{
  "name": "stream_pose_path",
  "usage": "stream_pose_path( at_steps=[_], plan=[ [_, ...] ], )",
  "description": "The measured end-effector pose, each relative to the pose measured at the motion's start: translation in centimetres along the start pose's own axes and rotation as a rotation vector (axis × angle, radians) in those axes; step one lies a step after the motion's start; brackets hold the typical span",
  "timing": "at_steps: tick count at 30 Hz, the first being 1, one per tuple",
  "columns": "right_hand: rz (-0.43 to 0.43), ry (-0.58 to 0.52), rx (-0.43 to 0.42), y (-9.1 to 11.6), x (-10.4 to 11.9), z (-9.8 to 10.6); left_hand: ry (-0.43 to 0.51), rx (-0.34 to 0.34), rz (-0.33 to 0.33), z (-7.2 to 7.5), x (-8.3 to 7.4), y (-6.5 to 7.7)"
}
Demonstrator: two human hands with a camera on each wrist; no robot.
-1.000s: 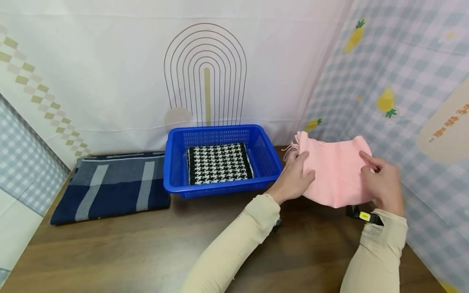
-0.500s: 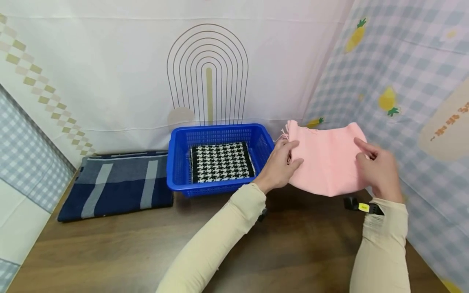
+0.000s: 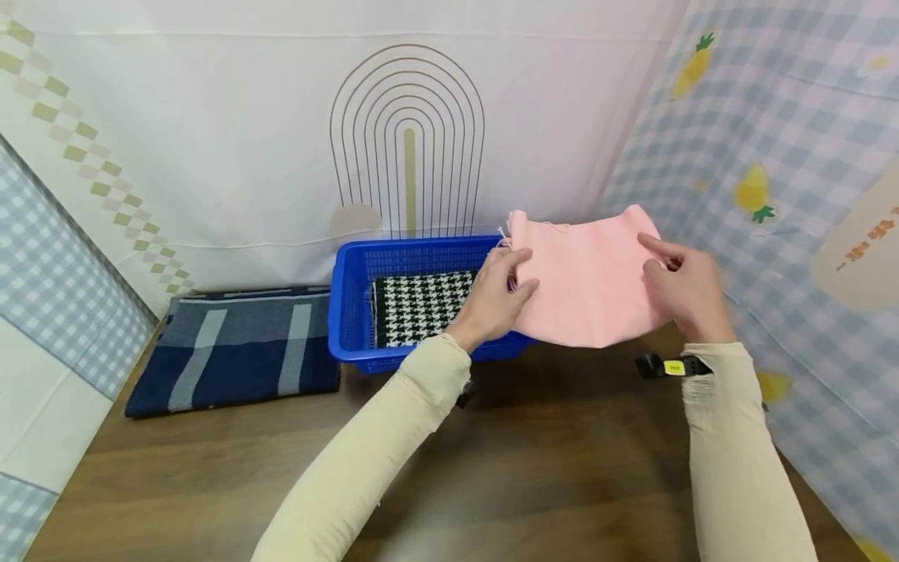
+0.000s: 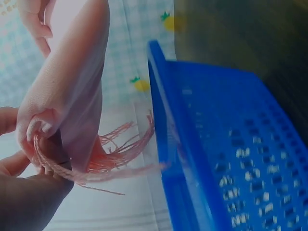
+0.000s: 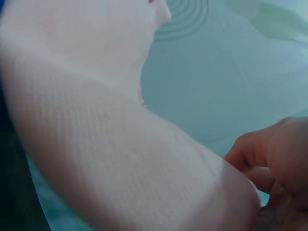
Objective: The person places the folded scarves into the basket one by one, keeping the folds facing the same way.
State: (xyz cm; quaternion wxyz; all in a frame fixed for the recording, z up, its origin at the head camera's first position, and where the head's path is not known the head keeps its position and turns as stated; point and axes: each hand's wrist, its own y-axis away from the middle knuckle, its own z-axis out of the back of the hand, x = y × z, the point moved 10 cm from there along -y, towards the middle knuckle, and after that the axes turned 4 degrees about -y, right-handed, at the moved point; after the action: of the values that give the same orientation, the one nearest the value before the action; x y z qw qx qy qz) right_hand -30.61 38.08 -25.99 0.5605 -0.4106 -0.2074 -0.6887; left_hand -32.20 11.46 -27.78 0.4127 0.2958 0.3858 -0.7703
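A folded pink scarf (image 3: 586,281) hangs in the air between both hands, sagging in the middle. My left hand (image 3: 495,297) pinches its left end, with thumb on the near face. At the opposite end my right hand (image 3: 691,293) pinches the edge between thumb and fingers. In the left wrist view, pink fringe (image 4: 120,161) dangles beside the basket's wall (image 4: 163,110). The blue plastic basket (image 3: 339,312) stands on the table, partly covered by the left hand and the scarf. Inside it lies a folded black-and-white houndstooth cloth (image 3: 421,308).
Left of the basket, a folded navy and grey striped cloth (image 3: 239,351) lies on the wooden table (image 3: 232,468). A white printed curtain (image 3: 232,140) hangs behind, and a checked, pineapple-printed one (image 3: 787,273) hangs along the right side.
Both hands have carried the pink scarf left and upward, from right of the basket to over its right end. The basket and both other cloths have stayed in place.
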Motion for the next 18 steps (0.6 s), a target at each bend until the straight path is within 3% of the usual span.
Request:
stream_pose_path(
  at_steps=[9, 18],
  plan=[
    [0.014, -0.042, 0.019, -1.8, 2.4, -2.8, -0.011, -0.036, 0.050, 3.1, 1.8, 0.1],
    [0.076, -0.055, 0.128, -2.5, 5.1, -7.1, -0.054, -0.089, 0.116, 6.3, 4.4, 1.1]
  ],
)
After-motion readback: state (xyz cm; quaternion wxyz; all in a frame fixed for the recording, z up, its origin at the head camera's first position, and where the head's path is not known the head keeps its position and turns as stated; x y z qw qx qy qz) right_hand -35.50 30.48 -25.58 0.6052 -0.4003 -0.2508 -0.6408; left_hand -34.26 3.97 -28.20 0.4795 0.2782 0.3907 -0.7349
